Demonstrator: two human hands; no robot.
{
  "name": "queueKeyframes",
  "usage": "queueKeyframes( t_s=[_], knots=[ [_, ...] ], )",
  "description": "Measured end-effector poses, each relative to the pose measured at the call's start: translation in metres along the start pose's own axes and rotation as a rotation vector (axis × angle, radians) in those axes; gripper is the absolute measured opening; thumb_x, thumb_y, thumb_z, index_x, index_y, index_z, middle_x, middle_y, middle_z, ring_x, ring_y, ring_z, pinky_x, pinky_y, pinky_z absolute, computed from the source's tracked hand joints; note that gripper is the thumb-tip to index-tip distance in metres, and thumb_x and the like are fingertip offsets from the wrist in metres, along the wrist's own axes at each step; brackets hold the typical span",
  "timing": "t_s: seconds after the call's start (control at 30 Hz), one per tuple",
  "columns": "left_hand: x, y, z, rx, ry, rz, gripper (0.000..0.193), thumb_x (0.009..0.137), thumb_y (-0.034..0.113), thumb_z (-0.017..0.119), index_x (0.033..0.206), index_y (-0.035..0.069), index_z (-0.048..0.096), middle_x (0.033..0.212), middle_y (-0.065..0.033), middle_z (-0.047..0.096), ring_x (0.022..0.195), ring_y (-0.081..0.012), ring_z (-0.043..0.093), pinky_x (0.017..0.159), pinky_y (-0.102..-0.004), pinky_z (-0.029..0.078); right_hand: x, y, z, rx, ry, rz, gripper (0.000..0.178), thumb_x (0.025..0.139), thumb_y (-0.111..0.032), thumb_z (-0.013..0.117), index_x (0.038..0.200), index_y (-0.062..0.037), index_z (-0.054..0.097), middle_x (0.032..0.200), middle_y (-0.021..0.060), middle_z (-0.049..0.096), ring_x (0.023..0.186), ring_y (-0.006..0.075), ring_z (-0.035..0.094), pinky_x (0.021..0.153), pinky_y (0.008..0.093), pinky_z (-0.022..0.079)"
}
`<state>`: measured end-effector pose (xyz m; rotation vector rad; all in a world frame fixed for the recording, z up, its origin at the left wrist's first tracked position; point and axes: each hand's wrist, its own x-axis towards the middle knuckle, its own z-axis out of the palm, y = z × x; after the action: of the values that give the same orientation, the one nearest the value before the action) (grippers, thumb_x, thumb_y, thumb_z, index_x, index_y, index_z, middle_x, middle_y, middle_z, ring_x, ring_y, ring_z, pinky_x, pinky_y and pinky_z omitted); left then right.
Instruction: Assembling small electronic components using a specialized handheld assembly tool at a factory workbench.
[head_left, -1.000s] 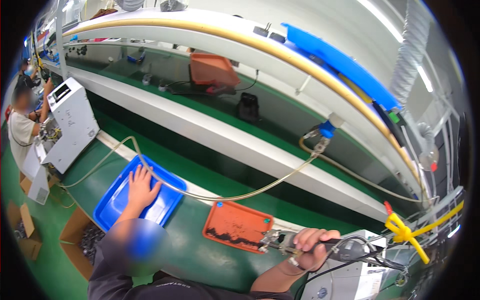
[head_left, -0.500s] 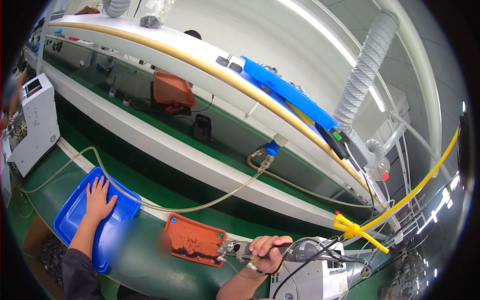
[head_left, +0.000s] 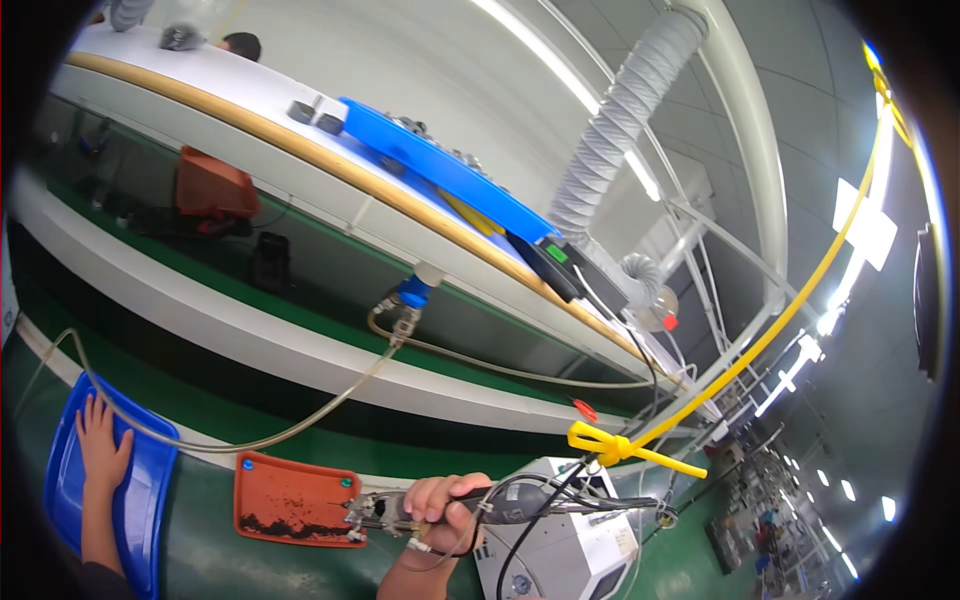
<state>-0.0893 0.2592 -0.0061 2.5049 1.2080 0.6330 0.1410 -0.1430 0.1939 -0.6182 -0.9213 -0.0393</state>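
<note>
My left hand lies flat with its fingers spread on a blue plastic tray at the lower left. The tray shows no contents in its visible part. In my right hand, fingers wrap round the dark body of a power screwdriver with cables and thin tubes at its rear. Its metal nose points left, over the right edge of an orange-red tray. Small black pieces, too tiny to make out, lie along that tray's near side.
A grey-white machine box with a gauge stands behind the right hand. A yellow cord is knotted above the tool. One clear hose loops across both trays. Beyond, a raised shelf holds a blue tray of metal parts.
The view has swung to the right, so the bench and trays sit farther left in the picture. My left hand stays on the blue tray, and my right hand keeps its grip on the screwdriver.
</note>
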Motion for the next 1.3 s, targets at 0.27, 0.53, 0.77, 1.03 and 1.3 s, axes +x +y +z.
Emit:
queueKeyframes(
  t_s=[0.27, 0.53, 0.77, 1.03, 1.3],
  knots=[
    [0.009, -0.002, 0.012, 0.069, -0.089, -0.035, 0.069, 0.092, 0.024, 0.062, 0.154, 0.001, 0.041, 0.165, -0.0156, 0.033, 0.155, -0.0356, 0.022, 0.127, -0.0544, 0.010, 0.001, 0.001, -0.011, -0.017, -0.059, 0.030, 0.025, 0.090, -0.010, 0.060, 0.112, -0.0008, 0.052, 0.069, 0.0123, 0.055, 0.058, 0.0252, 0.053, 0.059, 0.0426, 0.046],
    [0.005, -0.025, 0.018, 0.137, -0.049, -0.018, 0.069, 0.095, 0.024, 0.060, 0.157, 0.002, 0.037, 0.167, -0.0153, 0.030, 0.156, -0.0340, 0.022, 0.127, -0.0519, 0.010, 0.001, 0.000, -0.002, -0.029, -0.051, 0.031, 0.024, 0.089, -0.009, 0.060, 0.111, -0.0013, 0.051, 0.070, 0.0124, 0.055, 0.058, 0.0252, 0.053, 0.059, 0.0430, 0.045],
    [0.004, -0.008, 0.004, 0.142, -0.101, -0.027, 0.070, 0.096, 0.025, 0.060, 0.157, 0.003, 0.036, 0.167, -0.0151, 0.030, 0.157, -0.0337, 0.020, 0.127, -0.0517, 0.009, -0.001, 0.002, -0.002, -0.048, -0.020, 0.042, 0.023, 0.088, -0.007, 0.060, 0.109, -0.0009, 0.052, 0.069, 0.0115, 0.054, 0.059, 0.0245, 0.053, 0.059, 0.0421, 0.046],
    [0.010, 0.008, -0.008, 0.105, -0.153, -0.049, 0.067, 0.096, 0.026, 0.062, 0.154, 0.000, 0.041, 0.165, -0.0177, 0.033, 0.156, -0.0351, 0.022, 0.127, -0.0528, 0.009, -0.001, 0.009, 0.001, -0.056, 0.001, 0.074, 0.024, 0.087, -0.005, 0.063, 0.108, -0.0008, 0.052, 0.068, 0.0103, 0.053, 0.060, 0.0234, 0.053, 0.060, 0.0399, 0.046],
    [0.008, -0.002, -0.006, 0.062, -0.110, -0.009, 0.067, 0.092, 0.027, 0.065, 0.150, 0.000, 0.046, 0.162, -0.0181, 0.038, 0.153, -0.0363, 0.028, 0.125, -0.0540, 0.013, -0.014, 0.007, 0.022, -0.048, -0.109, 0.291, 0.027, 0.089, -0.003, 0.067, 0.112, -0.0018, 0.052, 0.070, 0.0081, 0.054, 0.065, 0.0217, 0.054, 0.060, 0.0369, 0.045]
  ],
)
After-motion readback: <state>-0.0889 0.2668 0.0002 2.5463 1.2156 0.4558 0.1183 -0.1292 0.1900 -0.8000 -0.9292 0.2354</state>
